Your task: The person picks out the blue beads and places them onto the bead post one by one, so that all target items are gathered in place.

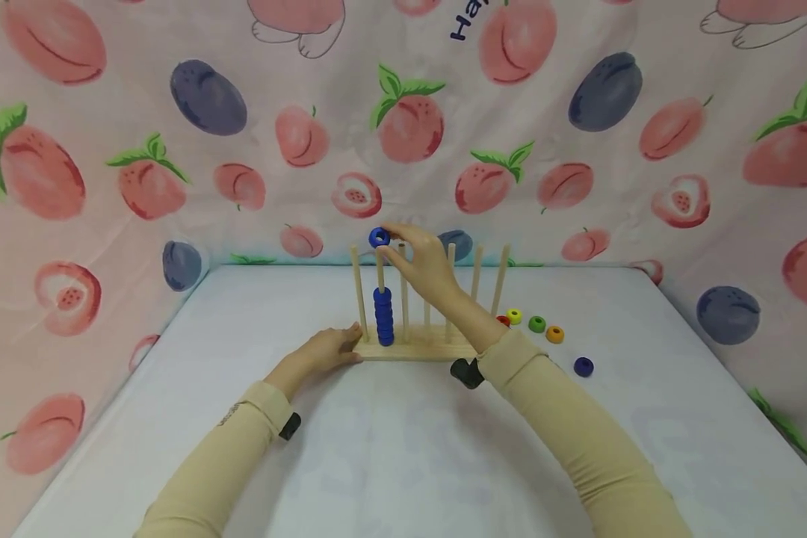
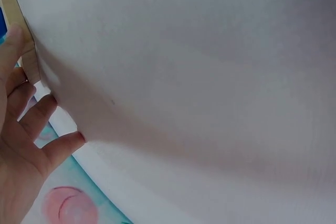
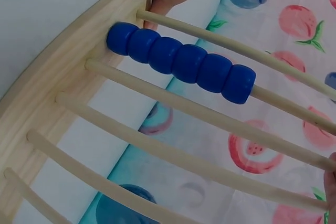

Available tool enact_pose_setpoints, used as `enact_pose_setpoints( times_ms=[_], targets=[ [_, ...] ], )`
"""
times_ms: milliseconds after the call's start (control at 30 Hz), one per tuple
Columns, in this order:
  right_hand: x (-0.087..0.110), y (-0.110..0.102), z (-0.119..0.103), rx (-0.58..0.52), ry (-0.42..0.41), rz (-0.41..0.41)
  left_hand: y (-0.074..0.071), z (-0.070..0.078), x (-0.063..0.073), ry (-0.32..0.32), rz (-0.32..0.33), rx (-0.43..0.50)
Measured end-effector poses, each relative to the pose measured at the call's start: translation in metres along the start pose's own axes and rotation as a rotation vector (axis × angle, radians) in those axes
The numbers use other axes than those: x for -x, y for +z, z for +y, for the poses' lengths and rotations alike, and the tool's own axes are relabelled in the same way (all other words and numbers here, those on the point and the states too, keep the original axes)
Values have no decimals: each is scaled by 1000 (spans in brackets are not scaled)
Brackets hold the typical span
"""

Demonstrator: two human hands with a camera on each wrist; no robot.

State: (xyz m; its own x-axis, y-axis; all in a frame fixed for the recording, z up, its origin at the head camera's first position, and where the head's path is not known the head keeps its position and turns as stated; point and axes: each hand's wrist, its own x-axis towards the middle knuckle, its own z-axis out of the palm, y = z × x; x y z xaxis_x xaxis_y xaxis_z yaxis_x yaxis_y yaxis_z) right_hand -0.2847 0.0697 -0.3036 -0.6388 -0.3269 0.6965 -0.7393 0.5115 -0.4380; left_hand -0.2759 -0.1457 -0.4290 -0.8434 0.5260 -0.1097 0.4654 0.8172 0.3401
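My right hand pinches a blue bead between thumb and fingertips at the top of the second peg from the left. The bead's hole faces the head camera; whether the peg tip has entered it I cannot tell. On that same peg sits a stack of several blue beads, reaching down to the wooden base. My left hand grips the left end of this base, thumb at the front and fingers round the end. In the left wrist view, the left hand has its outer fingers spread off the wood.
Bare wooden pegs rise on either side of the stack. Right of the rack lie loose beads: yellow, green, orange, dark blue and a partly hidden red one. Fruit-printed cloth hangs behind the white table.
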Motion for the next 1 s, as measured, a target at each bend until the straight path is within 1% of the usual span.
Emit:
enact_pose_setpoints(
  times_ms=[133,200,333,433,567,633,800,1000],
  targets=[
    [-3,-2,-1,22,18,-51,1,0,0,4,-4,-6],
    [-5,-3,-2,15,23,-72,1,-1,0,0,-10,-2],
    [-10,-4,0,-31,33,-95,1,0,-1,-12,-16,-2],
    [-13,-5,1,-62,66,-115,0,1,-1,-23,-18,6],
    [-15,-7,1,-66,115,-134,-1,1,-1,-5,-15,6],
    [-17,-7,1,-57,119,-142,-2,0,-1,4,-6,0],
    [-20,-6,-2,-45,121,-167,-3,-3,0,-9,2,15],
    [-18,-6,0,-40,152,-177,1,-3,-3,19,-8,22]
  ],
)
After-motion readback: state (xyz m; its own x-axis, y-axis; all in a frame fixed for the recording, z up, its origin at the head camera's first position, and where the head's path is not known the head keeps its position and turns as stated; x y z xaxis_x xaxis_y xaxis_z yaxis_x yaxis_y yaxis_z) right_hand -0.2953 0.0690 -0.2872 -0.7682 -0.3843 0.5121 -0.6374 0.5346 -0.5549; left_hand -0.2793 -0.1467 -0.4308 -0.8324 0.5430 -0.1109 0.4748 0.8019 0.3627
